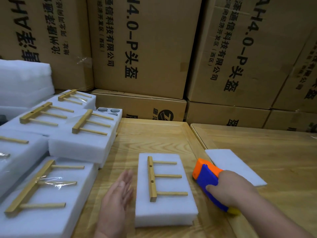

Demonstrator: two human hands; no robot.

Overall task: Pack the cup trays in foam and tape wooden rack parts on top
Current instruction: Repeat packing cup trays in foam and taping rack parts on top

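Nearest me: left hand (120, 191), fingers straight and holding nothing, just left of the foam pack (164, 212), probably ready to steady it. Right hand (231, 188) grips the tape dispenser (208, 182) beside the pack. Wooden rack part (152, 179) lies loose on top; I see no tape. Farther left: finished packs (82, 145) stacked out of the way.

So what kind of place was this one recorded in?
Probably a warehouse packing station: stacked brown cardboard cartons with printed lettering form the backdrop, finished white foam packs with wooden rack parts taped on top pile up on a wooden table, and the right hand grips an orange-and-blue tape dispenser.
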